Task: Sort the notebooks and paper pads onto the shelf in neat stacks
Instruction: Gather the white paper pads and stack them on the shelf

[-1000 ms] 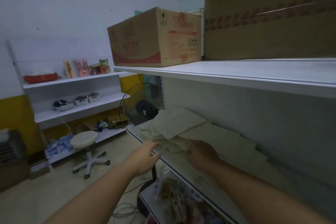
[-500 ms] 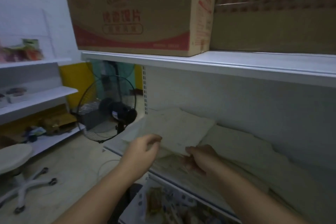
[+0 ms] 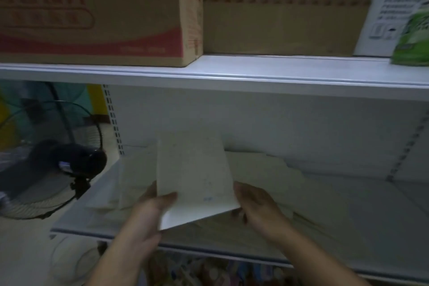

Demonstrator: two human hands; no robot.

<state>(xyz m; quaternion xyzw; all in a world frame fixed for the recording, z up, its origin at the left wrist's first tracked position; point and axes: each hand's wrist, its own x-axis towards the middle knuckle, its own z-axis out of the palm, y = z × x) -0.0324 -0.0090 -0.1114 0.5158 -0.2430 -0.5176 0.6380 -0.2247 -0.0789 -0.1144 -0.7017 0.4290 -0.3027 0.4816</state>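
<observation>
- The left hand (image 3: 148, 213) pinches the lower left edge of one paper pad (image 3: 195, 176), thumb across its front and fingers behind; a second ago this hand lay loosely on the heap.
- The right hand (image 3: 257, 204) grips the pad's lower right corner with curled fingers; its thumb is hidden, so exactly how it closes I cannot tell; earlier it rested knuckles-up on the papers.
- The pad has come up from lying almost flat among the others; it now stands nearly upright between the two hands, face toward the camera, its bottom edge clear of the papers beneath.
- I judge one item has been singled out and is ready to be squared and placed; no neat stack is built yet.
- On the shelf (image 3: 209, 248) the loose pads (image 3: 278, 181) lie overlapped and askew to the right, with a smaller pile (image 3: 137, 179) to the left; these look undisturbed since the lift.
- The view has swung closer and squarer to the shelf, so the fan (image 3: 58, 162) now sits at the left margin.
- Farthest, the upper shelf (image 3: 255, 72) carries a printed cardboard box (image 3: 92, 18), a plain carton (image 3: 278, 14) and a green packet (image 3: 413, 37).
</observation>
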